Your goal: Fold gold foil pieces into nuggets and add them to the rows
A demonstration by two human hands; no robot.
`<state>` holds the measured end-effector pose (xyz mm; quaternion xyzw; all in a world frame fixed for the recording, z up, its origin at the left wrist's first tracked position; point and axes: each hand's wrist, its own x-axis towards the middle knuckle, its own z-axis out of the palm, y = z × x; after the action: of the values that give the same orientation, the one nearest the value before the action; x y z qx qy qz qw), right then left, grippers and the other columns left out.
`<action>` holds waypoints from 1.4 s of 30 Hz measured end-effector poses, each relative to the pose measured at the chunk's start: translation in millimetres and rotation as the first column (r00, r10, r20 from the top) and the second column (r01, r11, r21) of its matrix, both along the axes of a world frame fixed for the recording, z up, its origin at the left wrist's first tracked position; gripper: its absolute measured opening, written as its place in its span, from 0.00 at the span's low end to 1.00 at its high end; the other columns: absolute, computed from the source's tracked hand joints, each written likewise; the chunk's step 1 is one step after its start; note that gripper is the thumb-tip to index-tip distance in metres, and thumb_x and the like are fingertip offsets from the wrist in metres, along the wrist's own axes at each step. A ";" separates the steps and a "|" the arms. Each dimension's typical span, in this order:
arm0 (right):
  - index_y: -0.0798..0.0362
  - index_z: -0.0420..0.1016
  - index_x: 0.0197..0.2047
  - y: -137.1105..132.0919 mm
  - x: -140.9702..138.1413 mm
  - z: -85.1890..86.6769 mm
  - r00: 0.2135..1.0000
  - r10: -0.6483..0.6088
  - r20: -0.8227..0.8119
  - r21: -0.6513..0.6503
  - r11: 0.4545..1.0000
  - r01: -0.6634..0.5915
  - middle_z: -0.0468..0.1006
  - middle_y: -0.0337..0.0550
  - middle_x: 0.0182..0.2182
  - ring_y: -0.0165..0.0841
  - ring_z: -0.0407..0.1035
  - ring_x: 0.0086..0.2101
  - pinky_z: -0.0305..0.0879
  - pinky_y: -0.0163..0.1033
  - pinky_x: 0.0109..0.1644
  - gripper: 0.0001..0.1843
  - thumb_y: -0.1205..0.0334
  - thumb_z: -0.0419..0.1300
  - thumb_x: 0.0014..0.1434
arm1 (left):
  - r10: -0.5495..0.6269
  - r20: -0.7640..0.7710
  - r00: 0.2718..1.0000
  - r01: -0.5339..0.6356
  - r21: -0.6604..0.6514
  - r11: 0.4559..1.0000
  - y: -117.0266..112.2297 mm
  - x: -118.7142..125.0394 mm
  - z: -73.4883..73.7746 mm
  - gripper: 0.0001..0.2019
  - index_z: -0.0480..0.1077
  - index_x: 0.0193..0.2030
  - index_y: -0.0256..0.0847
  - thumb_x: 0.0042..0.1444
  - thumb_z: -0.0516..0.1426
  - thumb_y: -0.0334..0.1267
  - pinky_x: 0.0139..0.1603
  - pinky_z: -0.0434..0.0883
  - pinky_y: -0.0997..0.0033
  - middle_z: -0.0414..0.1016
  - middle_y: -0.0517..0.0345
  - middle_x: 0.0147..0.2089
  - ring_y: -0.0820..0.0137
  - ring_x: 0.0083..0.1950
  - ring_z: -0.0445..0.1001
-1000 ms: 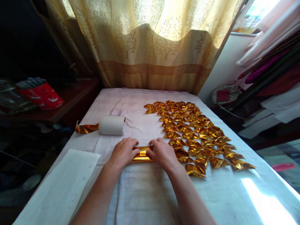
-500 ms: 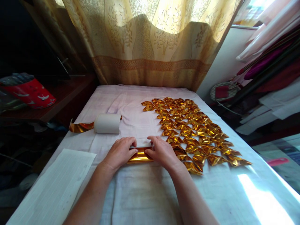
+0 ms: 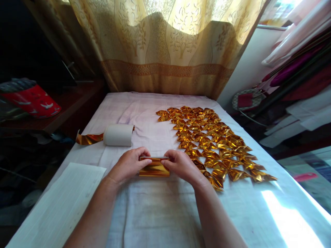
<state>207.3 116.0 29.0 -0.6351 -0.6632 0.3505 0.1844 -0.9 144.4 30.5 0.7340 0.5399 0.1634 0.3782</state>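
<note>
A small folded sheet of gold foil paper point(image 3: 154, 167) is held up on edge between both hands at the near middle of the cloth-covered table point(image 3: 160, 213). My left hand point(image 3: 128, 165) pinches its left end, my right hand point(image 3: 181, 165) pinches its right end. To the right lie several folded gold foil pieces point(image 3: 209, 137) in rows, touching my right hand's outer side. A white roll point(image 3: 118, 134) with a gold foil strip point(image 3: 88, 138) trailing left lies beyond my left hand.
A white lined sheet point(image 3: 62, 203) lies at the near left corner of the table. A patterned curtain point(image 3: 165, 48) hangs behind. A red patterned object point(image 3: 33, 101) sits on a dark shelf at left. Rolled papers and clutter point(image 3: 297, 75) stand at right.
The gold foil sheet lay flat under my pressing fingers; now both hands have lifted it onto its edge and pinch its ends. The view shifted slightly.
</note>
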 end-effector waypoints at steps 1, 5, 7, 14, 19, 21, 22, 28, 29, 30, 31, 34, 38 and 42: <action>0.51 0.76 0.28 -0.1 0.7 -0.2 1.000 0.000 -0.014 -0.004 1.000 0.000 0.69 0.33 0.21 0.27 0.62 0.26 0.50 0.32 0.29 0.06 0.61 0.61 0.54 | 0.004 0.019 1.000 -0.004 -0.010 1.000 -0.2 -0.4 0.3 0.10 0.72 0.32 0.42 0.48 0.57 0.45 0.32 0.64 0.72 0.76 0.62 0.29 0.67 0.32 0.73; 0.52 0.77 0.30 0.1 4.5 -2.7 0.996 0.021 -0.092 0.013 1.000 -0.020 0.70 0.33 0.22 0.27 0.62 0.26 0.52 0.31 0.30 0.07 0.59 0.59 0.55 | 0.021 0.075 0.997 -0.018 -0.041 0.999 -1.0 -1.7 -0.8 0.11 0.72 0.33 0.41 0.49 0.57 0.46 0.29 0.64 0.73 0.74 0.63 0.26 0.69 0.29 0.71; 0.52 0.77 0.31 0.7 6.7 -4.1 0.992 0.046 -0.117 0.028 0.999 -0.043 0.71 0.34 0.23 0.27 0.62 0.26 0.53 0.31 0.30 0.10 0.58 0.57 0.57 | 0.024 0.089 0.996 -0.020 -0.046 0.999 -1.0 -1.9 -1.2 0.11 0.72 0.33 0.41 0.50 0.57 0.46 0.28 0.63 0.73 0.74 0.62 0.26 0.69 0.29 0.71; 0.53 0.78 0.32 1.7 10.0 -7.0 0.990 0.065 -0.125 0.044 0.997 -0.060 0.73 0.35 0.23 0.28 0.64 0.26 0.55 0.31 0.30 0.13 0.57 0.55 0.58 | 0.021 0.095 0.995 -0.017 -0.042 0.999 -0.5 -2.0 0.6 0.11 0.73 0.33 0.40 0.49 0.57 0.45 0.31 0.65 0.73 0.75 0.61 0.29 0.68 0.31 0.72; 0.53 0.79 0.31 2.0 8.8 -8.2 0.990 0.059 -0.125 0.052 0.997 -0.053 0.71 0.34 0.22 0.27 0.64 0.26 0.54 0.31 0.30 0.14 0.56 0.55 0.58 | 0.002 0.088 0.996 0.002 -0.036 0.999 -0.3 -3.6 0.0 0.11 0.73 0.33 0.41 0.50 0.56 0.45 0.30 0.64 0.73 0.74 0.62 0.28 0.69 0.30 0.70; 0.53 0.79 0.31 2.1 8.6 -8.1 0.990 0.053 -0.128 0.046 0.998 -0.047 0.71 0.34 0.22 0.28 0.64 0.26 0.54 0.31 0.30 0.14 0.56 0.55 0.58 | -0.004 0.090 0.996 0.007 -0.035 0.999 -0.3 -4.0 0.1 0.10 0.73 0.33 0.41 0.50 0.55 0.44 0.29 0.63 0.74 0.73 0.62 0.27 0.69 0.30 0.70; 0.53 0.79 0.31 2.1 8.6 -8.1 0.991 0.049 -0.128 0.042 0.998 -0.044 0.72 0.34 0.22 0.28 0.64 0.26 0.54 0.31 0.30 0.14 0.56 0.55 0.57 | -0.007 0.091 0.996 0.010 -0.036 0.999 -0.3 -4.1 0.3 0.10 0.72 0.33 0.41 0.50 0.55 0.44 0.29 0.63 0.74 0.72 0.62 0.26 0.70 0.29 0.69; 0.52 0.80 0.32 2.1 9.1 -9.1 0.992 0.049 -0.115 0.050 0.998 -0.043 0.73 0.34 0.22 0.28 0.65 0.27 0.55 0.31 0.30 0.14 0.56 0.55 0.58 | -0.010 0.078 0.997 0.013 -0.049 0.999 -0.6 -3.3 1.9 0.09 0.72 0.32 0.41 0.50 0.54 0.43 0.28 0.63 0.74 0.71 0.63 0.25 0.70 0.28 0.68; 0.52 0.81 0.32 2.1 9.0 -9.2 0.992 0.053 -0.116 0.049 0.998 -0.047 0.73 0.35 0.22 0.28 0.65 0.27 0.55 0.31 0.30 0.14 0.56 0.55 0.58 | -0.011 0.077 0.997 0.014 -0.049 0.999 -0.6 -3.3 1.9 0.09 0.72 0.33 0.41 0.50 0.54 0.43 0.29 0.63 0.74 0.71 0.63 0.25 0.70 0.28 0.68; 0.52 0.81 0.32 2.2 8.9 -9.3 0.992 0.055 -0.116 0.048 0.998 -0.050 0.73 0.35 0.22 0.28 0.65 0.27 0.55 0.31 0.30 0.14 0.56 0.55 0.58 | -0.012 0.077 0.997 0.016 -0.049 0.999 -0.7 -3.4 1.8 0.09 0.72 0.32 0.41 0.50 0.54 0.43 0.29 0.63 0.74 0.71 0.63 0.25 0.70 0.28 0.68; 0.52 0.81 0.32 2.3 8.7 -9.2 0.992 0.055 -0.115 0.047 0.998 -0.050 0.73 0.35 0.22 0.28 0.65 0.27 0.55 0.31 0.30 0.14 0.56 0.55 0.58 | -0.013 0.076 0.997 0.017 -0.050 0.999 -0.7 -3.6 1.6 0.10 0.72 0.33 0.41 0.51 0.54 0.43 0.29 0.63 0.74 0.71 0.63 0.25 0.70 0.28 0.68; 0.52 0.81 0.33 2.4 7.9 -8.5 0.993 0.048 -0.104 0.041 0.998 -0.044 0.74 0.35 0.23 0.28 0.66 0.27 0.55 0.31 0.30 0.14 0.56 0.55 0.58 | -0.008 0.074 0.997 0.012 -0.053 0.999 -0.6 -4.3 1.2 0.10 0.72 0.32 0.41 0.50 0.54 0.44 0.29 0.64 0.74 0.71 0.63 0.25 0.70 0.28 0.68; 0.51 0.81 0.33 1.9 5.0 -7.4 0.998 0.037 -0.051 0.043 0.998 -0.035 0.76 0.36 0.24 0.29 0.67 0.28 0.57 0.31 0.32 0.13 0.58 0.56 0.58 | -0.001 0.059 0.998 0.005 -0.063 0.998 0.5 -3.9 -1.1 0.09 0.72 0.32 0.41 0.49 0.54 0.43 0.30 0.64 0.73 0.72 0.63 0.25 0.69 0.29 0.69; 0.46 0.82 0.34 1.3 -2.7 -7.6 0.991 -0.015 0.134 0.075 0.997 0.005 0.80 0.36 0.26 0.30 0.70 0.30 0.57 0.32 0.34 0.12 0.58 0.57 0.60 | 0.018 -0.036 0.999 -0.019 -0.046 0.999 2.5 -1.2 -7.2 0.08 0.73 0.32 0.41 0.49 0.55 0.40 0.33 0.65 0.72 0.76 0.61 0.28 0.68 0.32 0.73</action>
<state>204.6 117.2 21.5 -0.6533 -0.6835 0.2811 0.1645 -2.0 147.0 23.3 0.7228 0.5570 0.1412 0.3838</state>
